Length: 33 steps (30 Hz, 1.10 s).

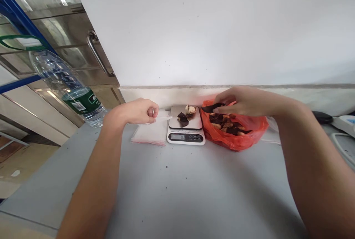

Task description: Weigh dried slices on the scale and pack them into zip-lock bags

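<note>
My right hand (235, 102) pinches a dark, flat dried piece (212, 108) between thumb and fingers. It hovers over the left part of an open red plastic bag (230, 143) filled with dark and brown dried chunks (227, 124). Left of the bag stands a white kitchen scale (185, 139), its display showing what looks like 16. On its metal plate lie dark brown pieces (183, 119) and a pale one (190, 110). My left hand (142, 111) has curled fingers closed on the edge of a thin whitish bag, above a stack of white bags (151, 131) with reddish edges.
A large water bottle (80, 100) with a green label and handle stands at the left table edge. A white wall (208, 28) rises behind the grey table (166, 202). Small dark crumbs lie in front of the scale. At far right sits a white device (345, 124).
</note>
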### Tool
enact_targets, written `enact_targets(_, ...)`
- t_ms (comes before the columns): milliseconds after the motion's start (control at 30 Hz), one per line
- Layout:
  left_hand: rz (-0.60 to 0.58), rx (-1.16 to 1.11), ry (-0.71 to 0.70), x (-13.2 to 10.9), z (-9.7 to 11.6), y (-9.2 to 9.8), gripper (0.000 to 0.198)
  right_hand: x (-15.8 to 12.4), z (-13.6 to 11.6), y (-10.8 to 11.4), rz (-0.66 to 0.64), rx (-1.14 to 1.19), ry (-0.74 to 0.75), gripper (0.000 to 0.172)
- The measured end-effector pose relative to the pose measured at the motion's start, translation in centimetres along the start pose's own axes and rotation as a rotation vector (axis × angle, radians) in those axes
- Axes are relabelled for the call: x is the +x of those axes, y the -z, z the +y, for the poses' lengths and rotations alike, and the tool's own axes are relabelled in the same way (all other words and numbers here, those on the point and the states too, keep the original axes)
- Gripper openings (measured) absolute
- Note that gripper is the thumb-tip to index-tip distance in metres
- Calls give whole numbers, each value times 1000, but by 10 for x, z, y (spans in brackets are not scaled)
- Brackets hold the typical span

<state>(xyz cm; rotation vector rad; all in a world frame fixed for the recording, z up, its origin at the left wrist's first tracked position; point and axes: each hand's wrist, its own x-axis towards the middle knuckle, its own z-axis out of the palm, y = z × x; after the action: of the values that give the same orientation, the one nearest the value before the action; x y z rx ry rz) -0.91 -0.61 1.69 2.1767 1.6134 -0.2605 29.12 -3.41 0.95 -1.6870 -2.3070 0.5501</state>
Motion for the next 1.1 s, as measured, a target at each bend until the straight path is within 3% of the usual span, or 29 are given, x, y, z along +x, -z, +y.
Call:
enact_targets(167, -4, -25, -52, -1, -1, -1, 17, 10, -30, -18, 17, 167, 149, 24)
enact_targets(367, -3, -16, -25, -3, 0, -1, 16, 29, -31, -48, -58, 116, 98, 20)
enact_targets(667, -7, -4, -2, -2, -3, -1, 18, 33, -23, -54, -107, 60, 79, 20)
enact_targets(867, -12, -1, 18, 1, -5, -1, 15, 37, -27, -63, -116, -30, 75, 9)
enact_targets(1100, -8, 18, 10, 0, -4, 0, 14, 35, -23, -59, -108, -36, 94, 6)
